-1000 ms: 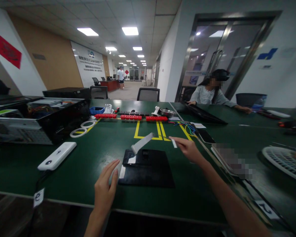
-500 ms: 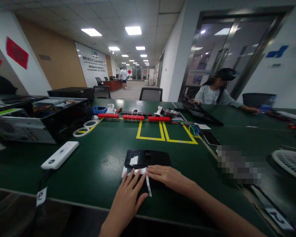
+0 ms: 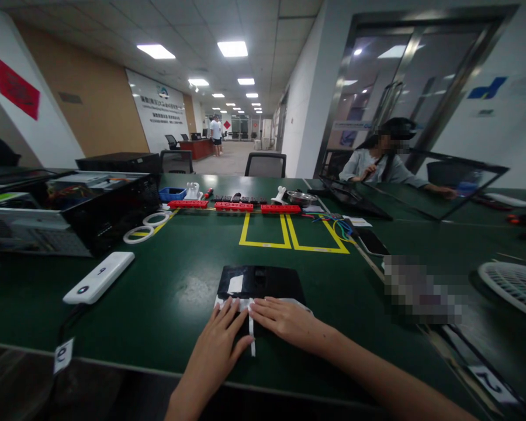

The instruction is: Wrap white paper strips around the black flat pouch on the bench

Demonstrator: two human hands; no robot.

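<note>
A flat black panel [image 3: 263, 282] lies on the green table [image 3: 170, 286] in front of me. A strip of white tape [image 3: 251, 318] runs along its near edge and hangs down over the front. My left hand [image 3: 223, 336] lies flat on the panel's near left part, fingers stretched out on the tape. My right hand [image 3: 284, 321] rests flat beside it, fingertips pressing the same strip. A small white label [image 3: 235, 284] sits on the panel's top.
An open computer case [image 3: 65, 210] stands at the left, a white power bank [image 3: 99, 276] and white tape rings [image 3: 139, 234] near it. Red parts [image 3: 233, 206], yellow floor-tape boxes [image 3: 263, 232] and wires [image 3: 337, 225] lie farther back. Another person [image 3: 377, 164] sits at the right. A fan grille [image 3: 512, 283] lies far right.
One second ago my right hand held the tape strip stretched up over the panel; both hands have since come down and now press it flat on the near edge.
</note>
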